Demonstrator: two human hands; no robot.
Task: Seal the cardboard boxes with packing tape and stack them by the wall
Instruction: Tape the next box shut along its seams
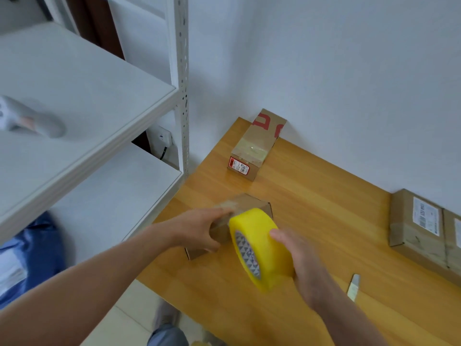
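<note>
A small cardboard box [245, 204] lies on the wooden table [311, 221] near its left edge. My left hand [199, 229] grips the box's near end, fingers on top and thumb on its side. My right hand [296, 255] holds a big yellow roll of packing tape [254, 245] upright, right against the box. A strip of tape runs along the box top under my left fingers. A taped box with red print [257, 144] lies against the wall at the back.
Flat cardboard boxes with labels [421, 226] sit at the table's right edge by the wall. A small utility knife [353, 287] lies near my right forearm. White metal shelving [87, 116] stands to the left, with a blue bag [30, 255] below it.
</note>
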